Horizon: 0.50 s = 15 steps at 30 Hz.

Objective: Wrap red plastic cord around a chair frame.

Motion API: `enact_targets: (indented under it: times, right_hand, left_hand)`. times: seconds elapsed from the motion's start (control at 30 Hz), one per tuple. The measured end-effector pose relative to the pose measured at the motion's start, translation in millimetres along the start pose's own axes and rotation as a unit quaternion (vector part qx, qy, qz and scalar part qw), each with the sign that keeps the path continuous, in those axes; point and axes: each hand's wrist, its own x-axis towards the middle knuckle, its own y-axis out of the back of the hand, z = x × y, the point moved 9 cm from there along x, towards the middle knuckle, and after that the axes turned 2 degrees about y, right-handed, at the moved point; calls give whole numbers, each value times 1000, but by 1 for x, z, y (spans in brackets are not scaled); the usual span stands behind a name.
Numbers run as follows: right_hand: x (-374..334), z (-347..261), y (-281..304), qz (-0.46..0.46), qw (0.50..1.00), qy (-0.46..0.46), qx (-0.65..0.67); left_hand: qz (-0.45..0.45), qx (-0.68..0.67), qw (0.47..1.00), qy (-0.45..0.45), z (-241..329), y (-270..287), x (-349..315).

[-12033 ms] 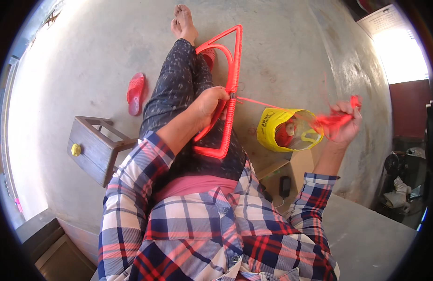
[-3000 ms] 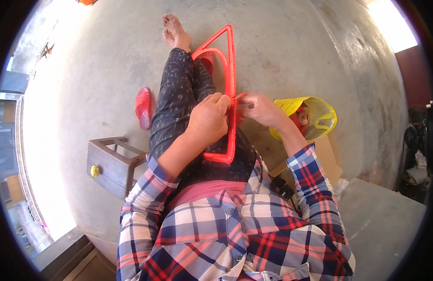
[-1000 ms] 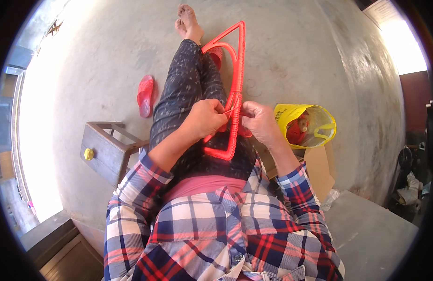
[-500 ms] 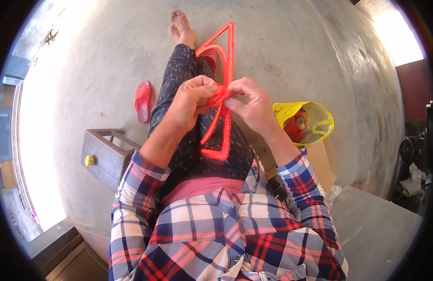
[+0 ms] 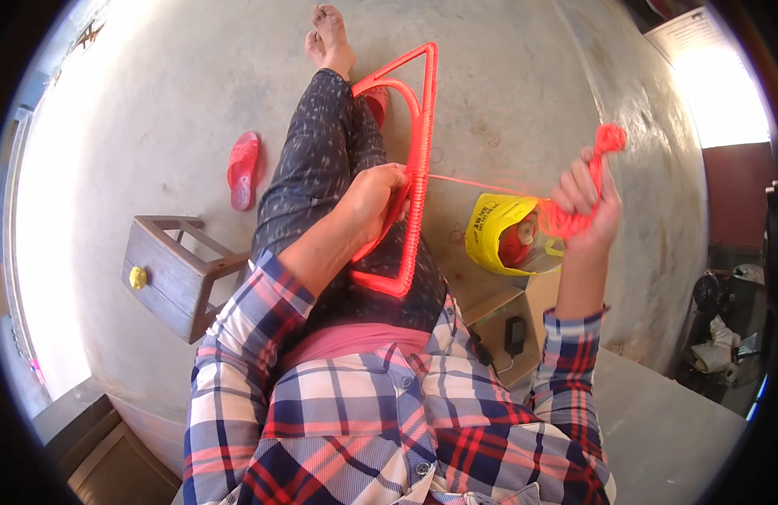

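Note:
My left hand is closed on the middle of a red-orange triangular frame with a curved inner bar, held above my lap. Close-set wraps of cord cover part of its long straight side. From that side a single strand of cord runs taut to the right. My right hand, raised out to the right, has its fingers wrapped round a bundle of red-orange cord; a knot of it sticks out above the fist and loose loops hang beside it. My left fingertips are partly hidden behind the frame.
Below my right hand stands a yellow plastic bag with red things inside, near a cardboard box and a black device. A wooden stool and a red slipper are at left; another slipper lies by my leg.
My right hand has moved from the frame far out to the right with the cord bundle, stretching the strand. My left hand has stayed at the frame, which has shifted slightly.

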Motion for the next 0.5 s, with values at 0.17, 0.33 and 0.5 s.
enact_targets:
  times: [0.17, 0.33, 0.5]
  right_hand:
    - [-67, 5, 11, 77, 987, -15, -140]
    - [-103, 38, 31, 116, 981, -45, -150]
    - [-136, -17, 123, 206, 974, 94, 28]
  left_hand:
    - [-21, -61, 998, 20, -3, -7, 2]
    - [-30, -68, 993, 87, -14, -7, 1]
    - [-14, -51, 994, 91, -15, -6, -6]
